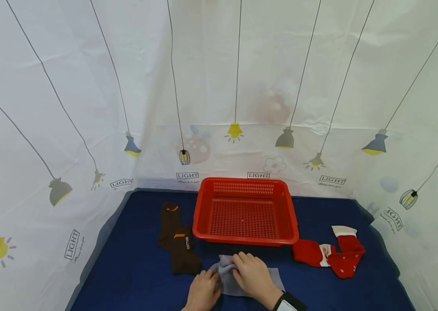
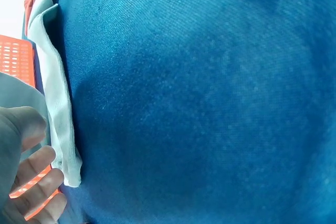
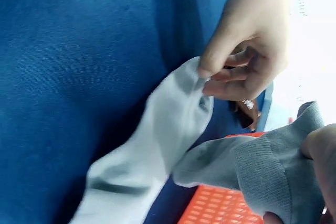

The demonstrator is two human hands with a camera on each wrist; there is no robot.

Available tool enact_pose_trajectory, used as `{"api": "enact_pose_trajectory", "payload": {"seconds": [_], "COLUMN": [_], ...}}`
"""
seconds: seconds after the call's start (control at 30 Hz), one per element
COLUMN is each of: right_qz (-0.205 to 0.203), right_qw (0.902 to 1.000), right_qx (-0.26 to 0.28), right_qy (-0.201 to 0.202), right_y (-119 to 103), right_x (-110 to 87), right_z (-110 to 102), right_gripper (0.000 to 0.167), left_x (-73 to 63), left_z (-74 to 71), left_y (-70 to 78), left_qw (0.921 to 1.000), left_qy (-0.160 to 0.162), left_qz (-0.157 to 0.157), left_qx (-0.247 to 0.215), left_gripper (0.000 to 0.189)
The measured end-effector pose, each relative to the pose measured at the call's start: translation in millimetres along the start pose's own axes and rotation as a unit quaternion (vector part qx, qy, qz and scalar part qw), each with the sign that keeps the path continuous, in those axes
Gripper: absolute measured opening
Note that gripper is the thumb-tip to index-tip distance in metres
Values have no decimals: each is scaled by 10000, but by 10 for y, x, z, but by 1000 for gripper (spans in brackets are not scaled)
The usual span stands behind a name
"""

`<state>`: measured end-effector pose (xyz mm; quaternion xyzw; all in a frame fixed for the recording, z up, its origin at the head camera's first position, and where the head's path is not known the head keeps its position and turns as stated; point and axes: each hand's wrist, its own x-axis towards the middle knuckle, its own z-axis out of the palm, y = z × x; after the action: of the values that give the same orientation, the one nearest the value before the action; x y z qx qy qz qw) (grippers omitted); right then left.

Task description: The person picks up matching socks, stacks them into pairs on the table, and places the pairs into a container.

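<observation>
Grey socks [image 1: 234, 287] lie at the near middle of the blue cloth, between both hands. My left hand [image 1: 203, 290] pinches the toe-like end of a flat pale grey sock [image 3: 157, 124] between thumb and forefinger, its other fingers loosely curled. With fingers bent round it, my right hand [image 1: 253, 276] grips a bunched length of grey sock with a ribbed cuff [image 3: 268, 174], raised over the flat one. In the right wrist view, only part of the right hand [image 3: 324, 153] shows at the edge. The left wrist view catches the left hand [image 2: 31, 166] at its lower left.
A red slotted basket [image 1: 246, 240] stands behind the hands, with nothing in it. Brown socks [image 1: 181, 248] lie to its left, red and white socks [image 1: 345, 257] to its right. A white wall sheet [image 1: 219, 86] with printed lamps closes off the back and sides.
</observation>
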<state>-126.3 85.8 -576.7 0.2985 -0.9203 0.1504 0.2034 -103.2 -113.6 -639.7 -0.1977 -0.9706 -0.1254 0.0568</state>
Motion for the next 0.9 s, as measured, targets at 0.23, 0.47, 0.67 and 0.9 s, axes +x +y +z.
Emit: {"api": "enact_pose_trajectory", "payload": {"seconds": [0.23,0.47,0.67,0.9], "right_qz": [983,1846,2130,2297], "right_qw": [9935,9799,9746,9692], "right_qx": [264,247,-68,-400], "right_qy": [-502,-722,-688,-798], "right_y": [137,307,424,528], "right_x": [-134,-251,-334,-403], "right_z": [110,165,219,283], "right_gripper": [19,16,18,22], "left_x": [3,8,28,79], "left_z": [13,23,53,89], "left_y": [1,15,28,37], "left_qw": [9999,10000,9992,9990], "left_qy": [-130,-69,301,320], "left_qz": [-8,0,239,300], "left_qx": [-62,-50,50,65], "left_gripper": [17,17,18,18]}}
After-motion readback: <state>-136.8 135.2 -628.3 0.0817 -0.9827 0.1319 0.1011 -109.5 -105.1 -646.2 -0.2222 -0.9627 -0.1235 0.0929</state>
